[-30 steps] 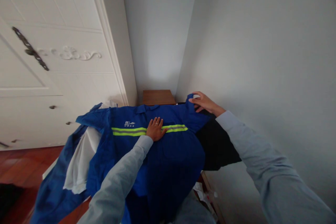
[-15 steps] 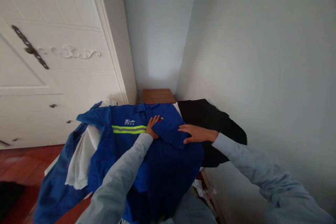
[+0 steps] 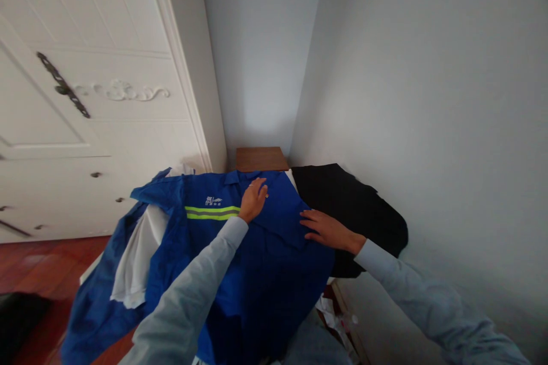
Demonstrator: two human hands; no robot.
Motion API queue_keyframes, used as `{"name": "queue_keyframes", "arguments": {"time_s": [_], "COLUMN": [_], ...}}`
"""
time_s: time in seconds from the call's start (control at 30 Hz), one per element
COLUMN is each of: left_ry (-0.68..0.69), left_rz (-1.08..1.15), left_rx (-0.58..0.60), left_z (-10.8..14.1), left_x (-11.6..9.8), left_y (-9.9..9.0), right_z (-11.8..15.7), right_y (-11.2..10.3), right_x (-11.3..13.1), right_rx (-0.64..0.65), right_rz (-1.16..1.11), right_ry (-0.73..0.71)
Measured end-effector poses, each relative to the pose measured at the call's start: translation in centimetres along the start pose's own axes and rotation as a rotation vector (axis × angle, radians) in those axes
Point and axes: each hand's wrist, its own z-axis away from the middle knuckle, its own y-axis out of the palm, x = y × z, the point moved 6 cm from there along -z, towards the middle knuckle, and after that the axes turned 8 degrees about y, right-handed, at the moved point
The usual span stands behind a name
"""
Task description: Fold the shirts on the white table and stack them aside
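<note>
A blue work jacket (image 3: 214, 262) with a yellow-and-grey reflective stripe and a white chest logo lies spread out in front of me. Over its chest, right of the stripe, is my left hand (image 3: 253, 201), fingers extended and holding nothing. My right hand (image 3: 329, 229) rests at the edge of the jacket's folded-over right part, its fingers stretched out. Beneath that side, black clothing (image 3: 368, 214) sticks out to the right. White cloth (image 3: 141, 256) shows between the jacket's folds at the left. The small emblem on the chest is mostly covered by my left hand.
A white cabinet (image 3: 141, 142) with dark handles stands at the left. Grey walls meet behind a brown wooden surface (image 3: 262, 158). A dark item (image 3: 21, 319) lies on the reddish wooden floor (image 3: 64, 256). Papers (image 3: 329, 313) are low at the right.
My left hand has risen slightly, its fingers now over the emblem. My right hand has shifted a little right and down along the folded edge. The view has moved slightly.
</note>
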Motion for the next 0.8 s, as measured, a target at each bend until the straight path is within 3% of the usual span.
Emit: {"name": "queue_keyframes", "arguments": {"time_s": [0.1,0.2,0.33,0.47,0.57,0.7,0.8], "left_ry": [0.288,0.35,0.286,0.245,0.22,0.205,0.192], "left_rz": [-0.078,-0.21,-0.299,-0.351,-0.369,-0.356,-0.344], "left_rx": [0.147,0.319,0.392,0.287,0.244,0.28,0.299], "left_z": [0.7,1.6,2.7,3.3,3.6,3.9,4.1], "left_x": [-4.9,-6.9,-5.9,-4.6,-4.1,-3.5,-2.9], "left_y": [2.2,5.3,7.2,6.2,5.4,5.9,6.5], "right_z": [-2.3,-4.9,-6.3,-5.4,-6.1,-10.4,-15.0], "right_y": [-0.9,-0.9,1.6,3.5,3.3,1.3,0.7], "right_x": [0.1,-0.8,-3.3,-4.8,-5.2,-4.8,-4.9], "right_rx": [-0.085,-0.117,0.047,0.102,0.07,-0.097,-0.113], "right_rz": [0.003,0.028,0.083,0.091,0.047,0.005,0.013], "right_ry": [-0.005,0.025,0.122,0.135,0.133,0.111,0.137]}}
